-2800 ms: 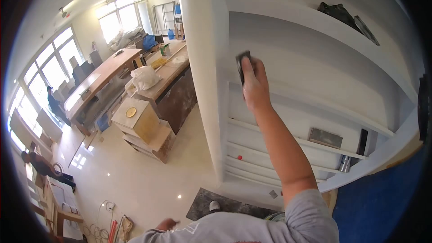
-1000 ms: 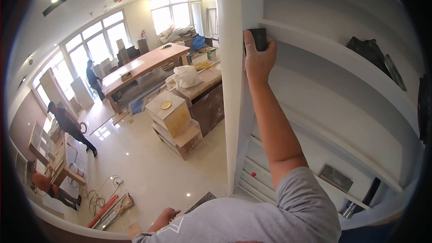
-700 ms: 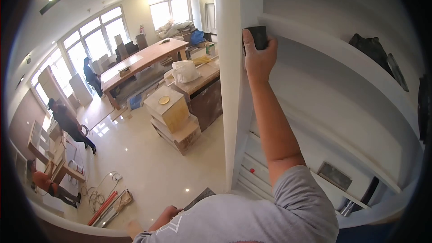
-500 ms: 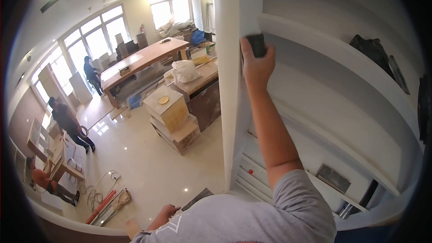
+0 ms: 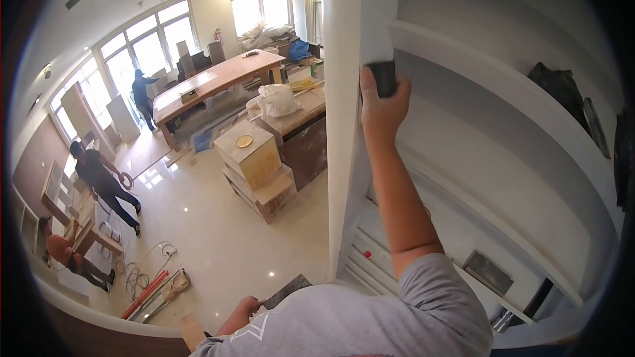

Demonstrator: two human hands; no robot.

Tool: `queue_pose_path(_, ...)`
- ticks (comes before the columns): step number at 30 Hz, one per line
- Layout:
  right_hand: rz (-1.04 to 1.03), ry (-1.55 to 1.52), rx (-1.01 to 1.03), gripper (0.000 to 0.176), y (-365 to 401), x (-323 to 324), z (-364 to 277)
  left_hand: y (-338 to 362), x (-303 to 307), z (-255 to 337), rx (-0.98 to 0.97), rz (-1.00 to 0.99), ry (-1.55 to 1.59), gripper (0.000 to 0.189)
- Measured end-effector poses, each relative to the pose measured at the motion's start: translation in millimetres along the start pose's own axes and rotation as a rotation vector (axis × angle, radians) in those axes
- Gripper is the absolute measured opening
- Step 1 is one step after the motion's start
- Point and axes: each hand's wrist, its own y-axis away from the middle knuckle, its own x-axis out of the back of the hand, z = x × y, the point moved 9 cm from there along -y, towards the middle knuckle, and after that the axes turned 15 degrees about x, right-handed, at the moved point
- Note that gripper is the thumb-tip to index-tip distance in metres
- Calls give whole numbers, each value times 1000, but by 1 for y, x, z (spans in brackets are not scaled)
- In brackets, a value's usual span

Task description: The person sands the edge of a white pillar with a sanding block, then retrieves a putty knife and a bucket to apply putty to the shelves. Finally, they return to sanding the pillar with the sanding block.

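Observation:
My right hand (image 5: 383, 109) is raised, its fingers wrapped round a dark rectangular block (image 5: 381, 78), perhaps a sanding block. The block lies against the white upright panel (image 5: 378, 20) at the end of the curved shelving. Low in the view, my left hand (image 5: 247, 307) is closed at the edge of a flat dark-grey plate (image 5: 290, 289). My grey shirt hides part of that plate, and the grip itself shows only partly.
Curved white shelves (image 5: 476, 79) on the right carry a dark bundle (image 5: 555, 89) and a grey rectangular plate (image 5: 488, 271). Left stand stacked boxes (image 5: 254, 158), a long wooden table (image 5: 218, 82) and red poles (image 5: 145, 294). Several people (image 5: 106, 182) are across the room.
The view has shifted slightly, and my right hand with the block appears a little lower. A person by the windows now has an arm stretched out. The left hand keeps its place by the plate.

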Motion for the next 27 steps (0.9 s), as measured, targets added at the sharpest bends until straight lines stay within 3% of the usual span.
queue_pose_path(4,1,76,8,51,-16,-1,-3,-1,0,-2,18,14,-22,65)
queue_pose_path(7,14,-34,16,50,-30,-8,-14,-8,-2,-7,31,22,-12,66)
queue_pose_path(10,-26,90,-33,49,8,7,6,-3,3,0,22,34,38,66)
queue_pose_path(16,18,-55,22,51,-27,-7,-12,6,-1,28,-44,53,0,63)
queue_pose_path(19,-54,79,-48,53,1,2,5,9,-4,20,-26,35,4,64)
queue_pose_path(22,-2,-33,-11,49,23,8,15,3,-3,28,-55,57,7,66)
queue_pose_path(27,-29,35,-30,52,-14,-3,7,-10,-3,6,1,31,-36,72)
